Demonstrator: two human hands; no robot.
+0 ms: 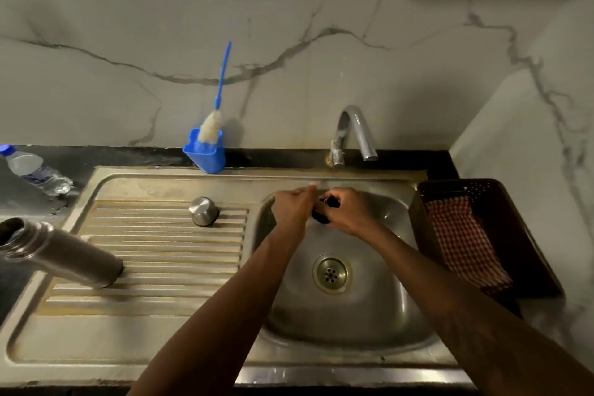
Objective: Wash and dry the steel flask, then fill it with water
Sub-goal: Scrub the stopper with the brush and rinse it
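Now the left hand [291, 209] and right hand [345, 214] are together in the middle of the frame, gripping a small black part [321, 217] over the sink [369, 315]. It could slip and drop if wet. At lower left, the steel flask [64, 254] rests on the ribbed surface [160, 251], long side slanting, open mouth pointing left.
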